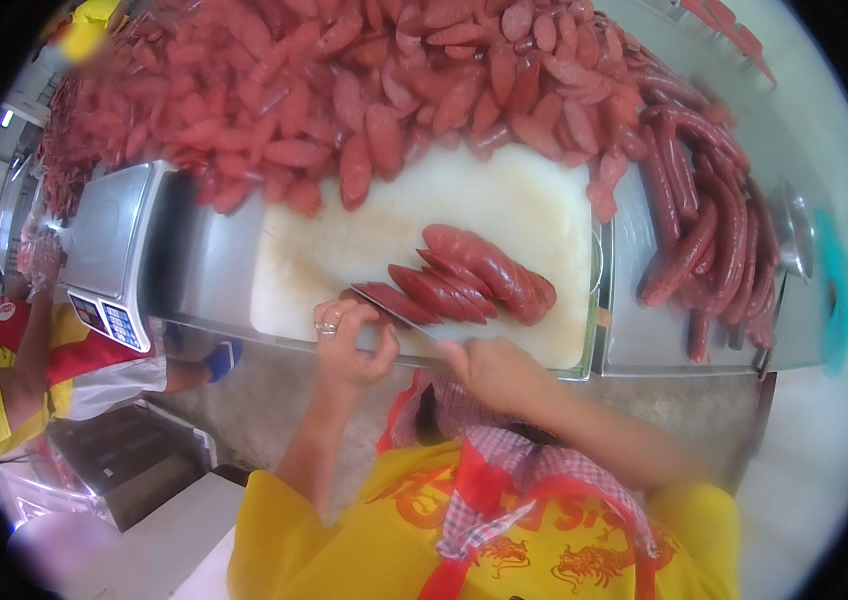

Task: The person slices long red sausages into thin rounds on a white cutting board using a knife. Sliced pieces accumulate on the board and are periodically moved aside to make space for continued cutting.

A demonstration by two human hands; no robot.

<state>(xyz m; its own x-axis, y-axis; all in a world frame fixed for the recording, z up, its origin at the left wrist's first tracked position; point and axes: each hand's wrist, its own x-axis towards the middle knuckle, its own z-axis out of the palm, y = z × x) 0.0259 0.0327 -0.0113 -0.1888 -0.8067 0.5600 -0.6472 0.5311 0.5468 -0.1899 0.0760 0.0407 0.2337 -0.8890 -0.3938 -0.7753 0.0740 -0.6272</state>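
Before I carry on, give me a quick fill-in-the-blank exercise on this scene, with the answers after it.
1. The right hand holds a ____.
2. On a finger of the left hand there is a ____.
3. The sliced sausage near the hands lies on a white ____.
4. The uncut sausages lie toward the picture's ____ edge.

Missing words: knife; ring; cutting board; right.

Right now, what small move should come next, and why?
Probably ease the left hand back slightly: its fingers sit close beside the knife, which the right hand grips, with sausage slices on its other side.
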